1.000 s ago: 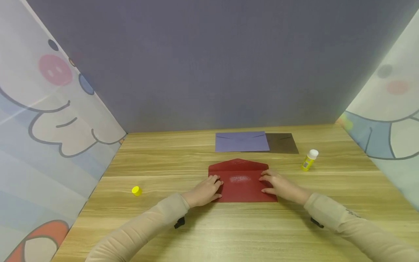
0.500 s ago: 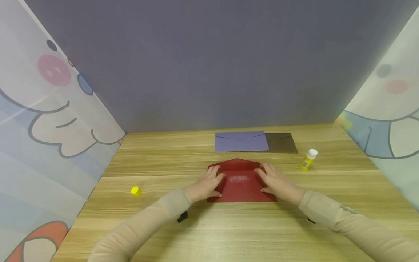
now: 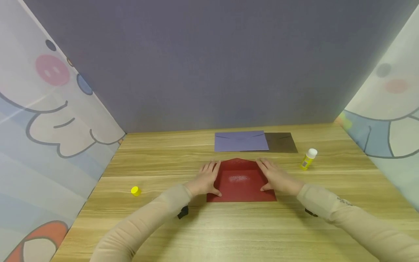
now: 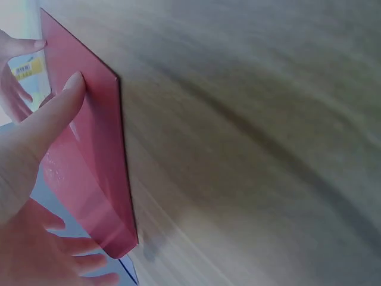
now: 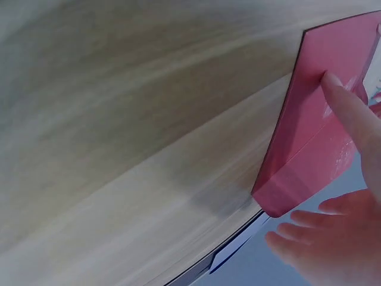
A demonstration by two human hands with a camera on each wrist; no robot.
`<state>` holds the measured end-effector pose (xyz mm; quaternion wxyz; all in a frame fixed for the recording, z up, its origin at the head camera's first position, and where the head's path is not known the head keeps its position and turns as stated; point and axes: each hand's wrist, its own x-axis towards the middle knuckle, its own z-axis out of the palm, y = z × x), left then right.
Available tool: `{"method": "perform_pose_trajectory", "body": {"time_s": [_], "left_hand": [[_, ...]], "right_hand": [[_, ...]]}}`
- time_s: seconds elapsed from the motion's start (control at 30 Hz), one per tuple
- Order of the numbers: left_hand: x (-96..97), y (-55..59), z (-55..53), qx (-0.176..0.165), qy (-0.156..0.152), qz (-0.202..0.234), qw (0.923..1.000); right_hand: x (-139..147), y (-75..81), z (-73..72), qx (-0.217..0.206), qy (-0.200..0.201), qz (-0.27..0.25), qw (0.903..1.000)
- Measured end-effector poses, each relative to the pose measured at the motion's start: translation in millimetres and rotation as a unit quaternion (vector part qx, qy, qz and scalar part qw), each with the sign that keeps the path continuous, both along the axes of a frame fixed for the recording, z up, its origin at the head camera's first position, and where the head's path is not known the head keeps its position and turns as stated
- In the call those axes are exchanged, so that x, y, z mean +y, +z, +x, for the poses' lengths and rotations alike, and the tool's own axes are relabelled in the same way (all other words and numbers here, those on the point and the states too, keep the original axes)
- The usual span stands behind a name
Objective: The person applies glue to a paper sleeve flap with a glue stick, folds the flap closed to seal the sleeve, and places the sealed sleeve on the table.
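Observation:
A red envelope (image 3: 240,187) lies on the table with its pointed flap (image 3: 236,164) unfolded away from the person. A shiny patch (image 3: 239,178) marks the middle of its body. At its left end is my left hand (image 3: 203,182), thumb touching the body and the other fingers stretched out beside the flap. My right hand (image 3: 278,179) mirrors it at the other end, its thumb (image 5: 334,83) on the paper in the right wrist view. The fingers of that hand reach past the flap's right edge. Neither hand grips the envelope.
Behind the red envelope lie a purple envelope (image 3: 241,141) and a dark brown envelope (image 3: 281,142), partly overlapped by the purple one. A yellow glue bottle with a white end (image 3: 308,159) is at the right. A yellow cap (image 3: 135,191) sits at the left. A grey panel (image 3: 229,65) bounds the table's back.
Both hands have slid from the sides of the envelope's body forward to the flap's ends, their fingers straightening. The envelope has stayed nearly in place.

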<state>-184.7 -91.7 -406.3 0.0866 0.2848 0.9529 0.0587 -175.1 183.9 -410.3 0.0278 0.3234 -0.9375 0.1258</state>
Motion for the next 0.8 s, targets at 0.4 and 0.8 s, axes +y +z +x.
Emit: {"method": "perform_pose_trajectory", "body": {"time_s": [0.4, 0.8], "left_hand": [[-4.1, -3.3, 7.4, 0.024, -0.019, 0.048, 0.9984], [-7.9, -6.9, 13.6, 0.035, -0.057, 0.060, 0.9959]], "right_hand": [[-1, 0.3, 4.1, 0.012, 0.016, -0.004, 0.9998], [-2, 2.5, 11.7, 0.026, 0.036, 0.006, 0.9990]]}}
